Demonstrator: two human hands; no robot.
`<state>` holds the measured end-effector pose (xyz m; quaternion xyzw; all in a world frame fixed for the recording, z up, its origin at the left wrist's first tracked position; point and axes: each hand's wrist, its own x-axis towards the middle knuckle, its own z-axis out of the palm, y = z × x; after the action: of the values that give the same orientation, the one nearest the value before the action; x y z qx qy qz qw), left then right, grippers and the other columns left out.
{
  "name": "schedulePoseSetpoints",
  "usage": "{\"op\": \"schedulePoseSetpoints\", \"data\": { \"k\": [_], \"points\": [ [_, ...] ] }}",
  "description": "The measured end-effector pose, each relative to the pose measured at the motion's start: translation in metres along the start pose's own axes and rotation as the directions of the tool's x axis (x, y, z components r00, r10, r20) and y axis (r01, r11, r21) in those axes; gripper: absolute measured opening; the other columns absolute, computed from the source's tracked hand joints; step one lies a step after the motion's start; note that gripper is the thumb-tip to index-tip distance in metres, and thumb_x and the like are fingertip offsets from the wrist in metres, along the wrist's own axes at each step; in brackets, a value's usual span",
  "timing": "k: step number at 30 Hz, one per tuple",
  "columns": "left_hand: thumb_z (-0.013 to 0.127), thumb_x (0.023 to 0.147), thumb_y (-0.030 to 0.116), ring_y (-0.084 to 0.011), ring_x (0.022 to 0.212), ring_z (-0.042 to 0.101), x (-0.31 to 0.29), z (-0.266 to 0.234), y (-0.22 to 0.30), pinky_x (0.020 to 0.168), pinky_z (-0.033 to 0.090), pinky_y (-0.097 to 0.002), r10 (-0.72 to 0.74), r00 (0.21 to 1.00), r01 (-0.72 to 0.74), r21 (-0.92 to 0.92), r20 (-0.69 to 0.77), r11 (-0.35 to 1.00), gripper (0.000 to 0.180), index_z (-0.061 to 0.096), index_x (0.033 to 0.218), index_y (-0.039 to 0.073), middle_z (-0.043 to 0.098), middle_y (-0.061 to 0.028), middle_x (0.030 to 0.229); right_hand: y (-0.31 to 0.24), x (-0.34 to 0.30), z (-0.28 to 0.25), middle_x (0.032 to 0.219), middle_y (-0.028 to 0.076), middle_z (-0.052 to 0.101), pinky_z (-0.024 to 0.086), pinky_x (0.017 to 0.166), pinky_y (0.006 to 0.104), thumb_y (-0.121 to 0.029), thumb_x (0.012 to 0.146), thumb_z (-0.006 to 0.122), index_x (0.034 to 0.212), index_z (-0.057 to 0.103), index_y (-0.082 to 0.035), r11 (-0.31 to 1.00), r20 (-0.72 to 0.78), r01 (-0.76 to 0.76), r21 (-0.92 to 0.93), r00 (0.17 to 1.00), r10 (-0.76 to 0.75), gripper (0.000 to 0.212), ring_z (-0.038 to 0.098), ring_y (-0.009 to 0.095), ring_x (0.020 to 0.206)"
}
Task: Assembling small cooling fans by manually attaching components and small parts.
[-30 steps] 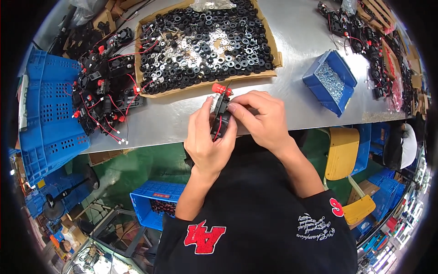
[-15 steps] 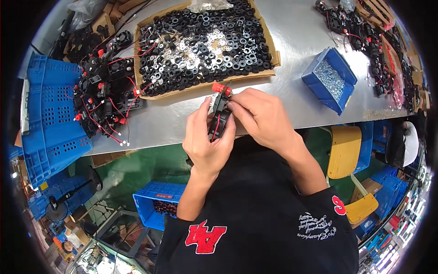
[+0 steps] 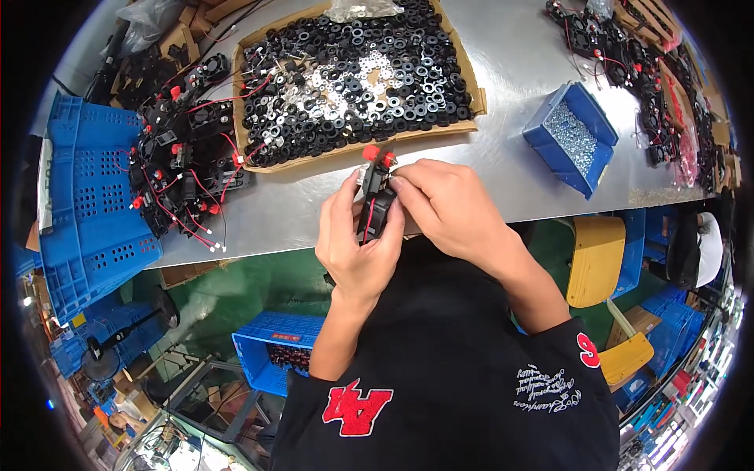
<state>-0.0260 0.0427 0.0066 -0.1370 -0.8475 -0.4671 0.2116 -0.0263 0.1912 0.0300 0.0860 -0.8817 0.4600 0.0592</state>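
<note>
A small black fan assembly (image 3: 375, 206) with red knobs at its far end is held upright in front of me, over the near edge of the metal table. My left hand (image 3: 353, 239) grips its lower part between thumb and fingers. At its upper right side, the thumb and fingers of my right hand (image 3: 448, 200) pinch close against it near the red knobs. Whatever small part sits between those right fingertips is hidden. Just beyond lies a cardboard tray (image 3: 477, 102) full of black rings and silvery washers.
More fan assemblies with red and black wires (image 3: 184, 169) are heaped at the left, beside a blue crate (image 3: 86, 235). A blue bin (image 3: 542, 145) of small silvery screws stands at the right. Another pile of assemblies (image 3: 620, 71) lies at far right. A yellow chair (image 3: 597, 263) stands beyond the table edge.
The fan assembly has turned slightly in my hands, so both red knobs show more plainly. My right fingers have shifted a little at its side.
</note>
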Motion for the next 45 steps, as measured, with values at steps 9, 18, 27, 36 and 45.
{"op": "schedulePoseSetpoints", "data": {
  "k": [9, 18, 27, 36, 45],
  "points": [
    [0.079, 0.067, 0.001, -0.0205, 0.071, 0.064, 0.005, -0.001, 0.002, 0.060, 0.054, -0.0300, 0.080, 0.996, -0.080, 0.027, -0.029, 0.996, 0.051, 0.061, 0.115, -0.003, 0.066, -0.0137, 0.096, -0.008, -0.004, -0.005, 0.082, 0.016, 0.065, 0.051, 0.063, 0.0371, -0.006, 0.085, 0.063, 0.094, 0.066, 0.002, 0.997, -0.103, 0.063, -0.039, 0.992, -0.067, 0.012, 0.064, 0.032, 0.072],
    [0.078, 0.073, 0.009, -0.0284, 0.085, 0.066, 0.008, 0.008, -0.004, 0.077, 0.053, -0.0351, -0.144, 0.989, 0.146, -0.063, 0.040, 0.987, 0.047, 0.060, 0.114, -0.006, 0.065, -0.0179, 0.099, 0.015, -0.003, 0.009, 0.093, 0.005, 0.068, 0.052, 0.077, 0.0270, -0.012, 0.093, 0.061, 0.100, 0.067, 0.006, 0.588, 0.146, -0.396, 0.706, 0.893, 0.425, 0.019, 0.062, 0.010, 0.084],
    [0.069, 0.084, 0.002, -0.0150, 0.079, 0.065, 0.024, -0.013, -0.031, 0.065, 0.059, -0.0306, -0.554, 0.791, 0.563, -0.662, 0.259, 0.495, 0.033, 0.056, 0.114, -0.004, 0.064, -0.0096, 0.099, 0.021, -0.011, -0.014, 0.080, 0.005, 0.064, 0.048, 0.060, 0.0260, -0.009, 0.084, 0.067, 0.098, 0.063, 0.001, 0.960, 0.004, -0.245, 0.132, 0.969, 0.247, 0.017, 0.059, 0.010, 0.067],
    [0.060, 0.083, 0.004, -0.0304, 0.097, 0.067, 0.005, -0.052, -0.036, 0.087, 0.057, -0.0375, -0.460, 0.630, 0.707, -0.707, 0.625, 0.009, 0.052, 0.045, 0.130, -0.008, 0.060, -0.0210, 0.122, 0.016, 0.011, 0.016, 0.078, 0.014, 0.059, 0.051, 0.067, 0.0456, -0.009, 0.078, 0.063, 0.084, 0.060, -0.002, 0.961, 0.180, 0.069, -0.268, 0.983, -0.021, 0.009, 0.062, 0.036, 0.071],
    [0.062, 0.086, 0.003, -0.0262, 0.098, 0.067, -0.002, -0.061, -0.023, 0.084, 0.059, -0.0407, -0.462, 0.565, 0.775, -0.632, 0.684, 0.011, 0.045, 0.047, 0.128, -0.006, 0.060, -0.0173, 0.122, 0.001, 0.010, -0.005, 0.084, 0.015, 0.066, 0.054, 0.066, 0.0335, -0.009, 0.081, 0.066, 0.087, 0.063, 0.003, 0.996, 0.165, -0.052, -0.077, 0.984, 0.064, 0.014, 0.067, 0.026, 0.071]
  ]
}}
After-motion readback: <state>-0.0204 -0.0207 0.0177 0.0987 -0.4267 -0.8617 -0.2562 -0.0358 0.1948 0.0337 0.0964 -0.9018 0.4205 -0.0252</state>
